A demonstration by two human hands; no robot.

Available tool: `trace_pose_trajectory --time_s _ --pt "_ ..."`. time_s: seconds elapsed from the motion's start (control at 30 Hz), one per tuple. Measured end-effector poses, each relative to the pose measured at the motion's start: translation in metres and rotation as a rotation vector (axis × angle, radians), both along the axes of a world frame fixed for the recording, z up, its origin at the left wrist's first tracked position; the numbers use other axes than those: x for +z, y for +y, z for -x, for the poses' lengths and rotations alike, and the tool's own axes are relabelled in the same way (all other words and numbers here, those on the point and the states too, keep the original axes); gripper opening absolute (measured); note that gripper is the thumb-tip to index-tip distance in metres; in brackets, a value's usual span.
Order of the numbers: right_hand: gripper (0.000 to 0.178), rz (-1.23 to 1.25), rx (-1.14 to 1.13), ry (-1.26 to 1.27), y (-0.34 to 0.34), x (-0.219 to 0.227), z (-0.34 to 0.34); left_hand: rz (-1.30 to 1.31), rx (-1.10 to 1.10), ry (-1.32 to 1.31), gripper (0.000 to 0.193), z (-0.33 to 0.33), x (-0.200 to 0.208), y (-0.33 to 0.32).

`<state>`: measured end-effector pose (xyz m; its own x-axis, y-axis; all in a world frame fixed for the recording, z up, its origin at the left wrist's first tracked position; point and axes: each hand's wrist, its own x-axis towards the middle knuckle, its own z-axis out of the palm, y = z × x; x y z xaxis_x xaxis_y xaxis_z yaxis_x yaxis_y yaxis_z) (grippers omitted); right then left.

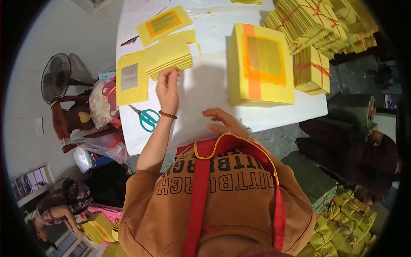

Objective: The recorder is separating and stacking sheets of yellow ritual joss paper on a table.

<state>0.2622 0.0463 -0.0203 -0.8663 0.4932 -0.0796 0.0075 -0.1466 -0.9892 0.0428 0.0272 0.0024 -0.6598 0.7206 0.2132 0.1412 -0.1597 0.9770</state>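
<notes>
The yellow stack (168, 51) lies directly beyond the nearer left hand (167, 89), stepped edges crosswise to its fingers. These meet the near edge; clamping cannot be told. Right hand (222, 121): fingers apart.

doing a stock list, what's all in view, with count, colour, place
table: one, white, upper centre
thick stack: one, yellow and orange, table right
fanned sheets: several, yellow, table left
silver-patched sheet: one visible, yellow, table left
orange-patched sheet: one visible, yellow, table's far left
scissors: one pair, teal, table's left edge
tool: one, dark, table's far left
tied bundles: many, yellow and red, upper and lower right
fan: one, dark, left
chair: one, brown, left
plastic bags: several, mixed, by chair
other person: one, patterned clothing, lower left
shirt: one, brown, on wearer
strap: one loop, red and yellow, over shirt
bracelet: one, brown, left wrist
left hand: one, bare, at fanned sheets' lower edge
right hand: one, bare, near table's front edge
</notes>
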Motion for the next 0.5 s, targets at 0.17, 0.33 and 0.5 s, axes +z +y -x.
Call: trace_pose_trajectory --time_s 0.17,0.33,0.5 --pt "0.026 -0.207 -0.047 0.248 0.037 0.098 -0.097 0.105 -0.295 -0.049 0.041 -0.067 -0.005 0.016" --pt "0.026 -0.105 -0.523 0.702 0.110 0.080 -0.158 0.054 -0.440 -0.257 0.067 -0.109 -0.003 0.038" --pt "0.041 -0.275 -0.719 0.346 0.144 0.046 -0.156 -0.001 -0.342 -0.253 0.069 -0.132 -0.001 0.046"
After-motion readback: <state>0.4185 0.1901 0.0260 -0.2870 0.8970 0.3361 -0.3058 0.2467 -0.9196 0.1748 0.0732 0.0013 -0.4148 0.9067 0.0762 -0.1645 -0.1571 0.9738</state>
